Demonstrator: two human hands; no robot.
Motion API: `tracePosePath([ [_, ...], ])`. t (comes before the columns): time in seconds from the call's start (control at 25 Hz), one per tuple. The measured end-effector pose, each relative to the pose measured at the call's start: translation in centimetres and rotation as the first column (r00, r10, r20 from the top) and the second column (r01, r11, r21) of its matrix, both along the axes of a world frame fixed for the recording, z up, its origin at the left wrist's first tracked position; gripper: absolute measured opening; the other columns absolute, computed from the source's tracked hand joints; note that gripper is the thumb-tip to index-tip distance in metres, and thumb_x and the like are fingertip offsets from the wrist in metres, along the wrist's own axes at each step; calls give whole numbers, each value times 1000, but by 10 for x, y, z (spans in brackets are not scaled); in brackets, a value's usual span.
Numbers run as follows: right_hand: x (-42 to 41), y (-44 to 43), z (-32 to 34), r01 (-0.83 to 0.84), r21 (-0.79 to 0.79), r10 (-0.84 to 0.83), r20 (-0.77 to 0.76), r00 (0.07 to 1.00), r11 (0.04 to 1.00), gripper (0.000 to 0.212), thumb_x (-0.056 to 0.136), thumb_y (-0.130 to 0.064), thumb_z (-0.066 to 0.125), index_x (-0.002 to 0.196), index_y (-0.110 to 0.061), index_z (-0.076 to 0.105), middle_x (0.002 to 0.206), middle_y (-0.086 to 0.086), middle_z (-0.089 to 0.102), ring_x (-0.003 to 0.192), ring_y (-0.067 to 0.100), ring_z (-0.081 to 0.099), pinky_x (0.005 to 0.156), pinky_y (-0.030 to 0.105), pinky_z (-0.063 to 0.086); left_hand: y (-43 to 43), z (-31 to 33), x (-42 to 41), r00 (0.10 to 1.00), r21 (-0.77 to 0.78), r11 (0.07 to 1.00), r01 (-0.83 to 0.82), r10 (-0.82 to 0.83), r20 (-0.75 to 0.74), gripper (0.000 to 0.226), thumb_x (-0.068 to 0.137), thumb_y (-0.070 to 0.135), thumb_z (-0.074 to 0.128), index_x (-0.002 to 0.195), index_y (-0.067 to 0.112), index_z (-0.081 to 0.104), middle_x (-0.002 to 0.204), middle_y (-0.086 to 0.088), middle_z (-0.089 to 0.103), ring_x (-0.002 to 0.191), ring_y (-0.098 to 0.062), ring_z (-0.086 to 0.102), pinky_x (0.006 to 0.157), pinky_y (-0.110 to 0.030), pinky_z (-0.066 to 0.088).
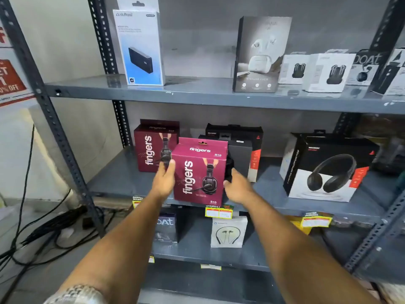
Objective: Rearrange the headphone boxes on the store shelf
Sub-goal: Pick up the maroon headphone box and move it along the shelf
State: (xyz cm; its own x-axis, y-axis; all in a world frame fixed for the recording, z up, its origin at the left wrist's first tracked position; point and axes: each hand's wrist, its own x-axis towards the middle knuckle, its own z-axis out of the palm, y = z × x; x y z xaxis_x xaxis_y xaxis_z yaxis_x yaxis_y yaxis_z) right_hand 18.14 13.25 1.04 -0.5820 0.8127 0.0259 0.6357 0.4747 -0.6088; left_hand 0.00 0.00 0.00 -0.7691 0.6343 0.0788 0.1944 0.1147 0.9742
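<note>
A maroon "fingers" headphone box (200, 172) stands upright at the front edge of the middle shelf (114, 178). My left hand (164, 178) grips its left side and my right hand (237, 187) presses its right side. A second maroon "fingers" box (151, 148) stands behind and to the left, further back on the shelf. Black Rockerz boxes (243, 145) stand right behind the held box, partly hidden by it. A larger black-and-white Rockerz headphone box (326, 167) sits at the right of the same shelf, turned at an angle.
The top shelf (197, 93) carries a blue power bank box (141, 47), a grey earbud box (258, 55) and small white earbud boxes (328, 72). The lower shelf holds a neckband box (228, 231) and a dark boAt box (166, 227). Cables (43, 229) lie on the floor at left.
</note>
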Motion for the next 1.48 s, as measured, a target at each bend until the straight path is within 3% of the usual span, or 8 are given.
tracePosePath([
  [0.08, -13, 1, -8, -2, -135, -4, -46, 999, 991, 56, 93, -24, 47, 145, -12, 28, 144, 13, 48, 117, 31, 56, 90, 35, 49, 5, -6, -7, 990, -17, 1000, 18, -15, 141, 68, 87, 64, 37, 138, 20, 46, 136, 0, 58, 122, -20, 55, 106, -39, 39],
  [0.2, -28, 6, -23, -13, -253, -20, -128, 992, 967, 56, 93, -25, 48, 145, -18, 27, 138, 9, 54, 103, 24, 61, 63, 25, 47, 4, -6, -6, 971, -10, 992, 123, -119, 206, 55, 98, 49, 33, 135, 13, 52, 132, 1, 59, 112, -13, 56, 96, -29, 39],
  [0.44, -18, -2, -30, 37, -246, -116, -314, 942, 969, 38, 91, -26, 46, 129, -24, 48, 120, 5, 66, 102, 27, 64, 87, 47, 55, -13, -8, 6, 983, 14, 988, 153, -154, 96, 41, 100, 34, 39, 133, 16, 55, 124, 6, 63, 112, -8, 60, 106, -32, 41],
  [0.64, 29, -37, -8, -93, -321, -162, -682, 713, 943, 32, 96, -17, 49, 126, -23, 58, 109, -2, 70, 95, 14, 69, 73, 28, 56, -66, -4, 34, 979, 204, 960, 192, -201, 24, 40, 101, 14, 42, 140, 23, 46, 127, 16, 60, 108, 11, 61, 89, -10, 49],
  [0.84, 50, -66, -4, -246, -400, -192, -786, 588, 883, 31, 94, -20, 53, 123, -20, 62, 120, -2, 69, 107, 13, 67, 83, 28, 55, -104, -2, 54, 973, 319, 934, 161, -205, 107, 38, 97, 24, 49, 133, 33, 55, 141, 3, 58, 131, -19, 53, 110, -42, 40],
  [1.12, 39, -93, -17, -291, -427, -195, -788, 584, 856, 30, 96, -13, 49, 120, -21, 64, 121, 2, 69, 110, 16, 66, 92, 35, 54, -129, -14, 51, 980, 324, 942, 86, -138, 143, 39, 97, 22, 48, 135, 28, 54, 137, 3, 62, 126, -18, 58, 103, -37, 46],
  [1.36, -37, -92, -28, -269, -422, -118, -695, 709, 866, 47, 91, 5, 46, 116, -33, 57, 118, -12, 64, 111, 13, 62, 97, 31, 48, -115, -24, -23, 997, 279, 960, 29, -49, 64, 56, 85, -23, 35, 128, 7, 54, 120, -7, 66, 114, -22, 61, 85, -15, 53],
  [1.48, -101, -88, -28, -309, -424, -67, -673, 737, 851, 50, 90, 11, 43, 126, -23, 43, 118, -17, 53, 108, -2, 52, 88, 8, 44, -102, -24, -81, 996, 241, 970, 29, -48, 73, 67, 73, -29, 31, 123, 5, 58, 120, -17, 68, 113, -28, 63, 87, -25, 56],
])
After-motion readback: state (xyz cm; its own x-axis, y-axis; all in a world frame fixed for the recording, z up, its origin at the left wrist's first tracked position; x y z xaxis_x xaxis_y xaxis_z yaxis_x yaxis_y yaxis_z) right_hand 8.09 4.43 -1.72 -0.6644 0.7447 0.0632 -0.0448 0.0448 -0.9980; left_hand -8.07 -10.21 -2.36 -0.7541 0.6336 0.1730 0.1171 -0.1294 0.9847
